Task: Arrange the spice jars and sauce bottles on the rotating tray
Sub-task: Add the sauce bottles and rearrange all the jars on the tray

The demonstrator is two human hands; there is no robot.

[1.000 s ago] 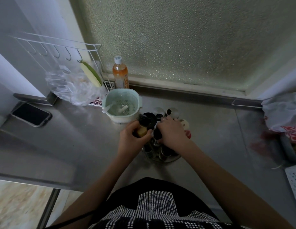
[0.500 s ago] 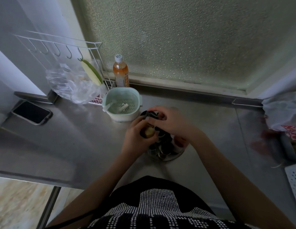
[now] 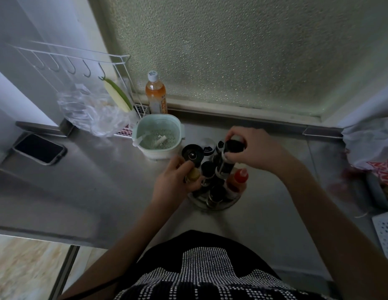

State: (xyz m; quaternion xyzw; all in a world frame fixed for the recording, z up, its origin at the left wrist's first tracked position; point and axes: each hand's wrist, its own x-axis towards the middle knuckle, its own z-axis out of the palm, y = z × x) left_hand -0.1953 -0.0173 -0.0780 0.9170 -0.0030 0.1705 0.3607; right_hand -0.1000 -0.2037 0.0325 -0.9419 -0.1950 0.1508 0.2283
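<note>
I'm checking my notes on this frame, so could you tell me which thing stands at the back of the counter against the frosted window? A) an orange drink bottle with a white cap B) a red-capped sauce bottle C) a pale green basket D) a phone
A: the orange drink bottle stands upright against the window, behind the pale green basket.

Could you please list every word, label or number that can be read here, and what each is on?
None can be read.
Orange drink bottle: print on label and cap too blurred.
White bag at right: large red lettering, cut off and blurred.
Jars on the rotating tray: no label legible.
</note>
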